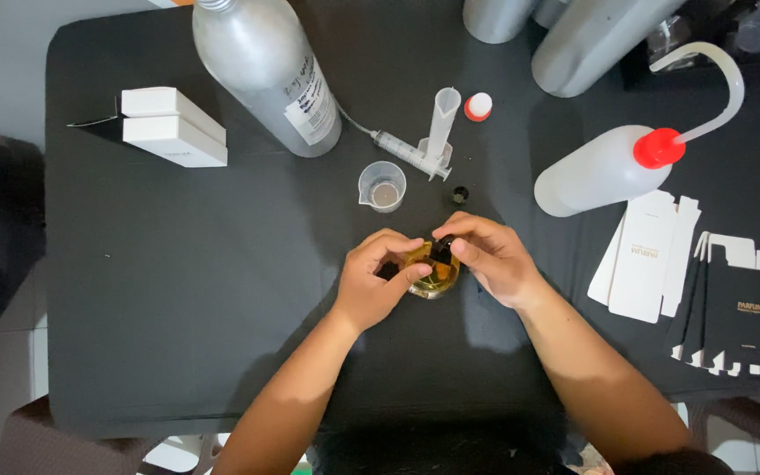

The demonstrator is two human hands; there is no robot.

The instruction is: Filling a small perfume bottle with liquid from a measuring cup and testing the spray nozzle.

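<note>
centre of the tabletop: i've got both hands meeting over a small glass bottle (435, 274) with amber liquid inside, standing on the black tabletop (178, 290).
left hand: my left hand (378, 280) is wrapped around the bottle's side, fingers curled, thumb pressed against the glass.
right hand: my right hand (490, 257) comes in from the other side, fingertips pinched on a small black cap (441, 250) at the bottle's top.
hands together: they're touching at the bottle, both clamped; i can't tell whether the cap is seated or lifted.
just beyond the hands: a small clear measuring cup (383, 186) stands near, and a tiny dark cap (460, 194) lies just right of it.
further back: a syringe (400, 149) with a thin tube lies on its side beside an upright narrow measuring cylinder (442, 122), with a red-and-white round cap (478, 106) just to its right.
big bottles: a tall silver metal bottle (266, 70) with a label stands back left; more grey metal bottles (587, 40) are at the back right.
right side: a white wash bottle (604, 167) with a red cap and bent spout lies tipped over, above flat white cartons (644, 257) and flat black cartons (732, 317).
left side: two white boxes (171, 127) sit stacked, well apart from my hands.
</note>
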